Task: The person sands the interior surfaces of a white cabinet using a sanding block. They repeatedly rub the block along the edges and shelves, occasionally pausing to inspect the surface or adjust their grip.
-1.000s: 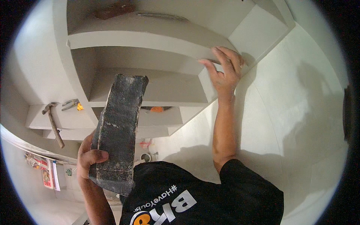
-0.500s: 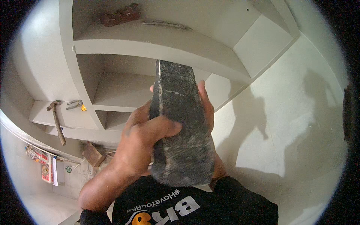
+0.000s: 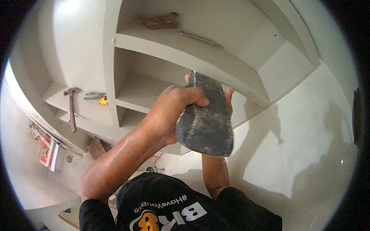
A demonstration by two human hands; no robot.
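A worn black sheet of sandpaper [image 3: 210,123], scuffed with pale dust, is held up before the shelves. Its left side shows a fold, and its lower end is rounded. My left hand [image 3: 169,106] grips its left side, the thumb pressed across the front. Behind the right edge, my right hand [image 3: 229,101] supports it. Only some of that hand's fingers show; the sheet hides the palm. The top of the sandpaper comes close to the edge of a white shelf [image 3: 185,56]; whether they touch I cannot tell.
On the upper shelf lie a reddish-brown block [image 3: 160,22] and a thin grey strip [image 3: 200,39]. A hammer [image 3: 72,109] and pliers [image 3: 94,95] with a yellow item rest on the left ledge. Below are a brown block [image 3: 96,148] and a small round container [image 3: 150,169]. A white wall [image 3: 300,127] stands right.
Both hands have raised the sandpaper away from my chest, up and to the right in view. Its lower end tilts more. The shelves have shifted right in the picture as my view turned.
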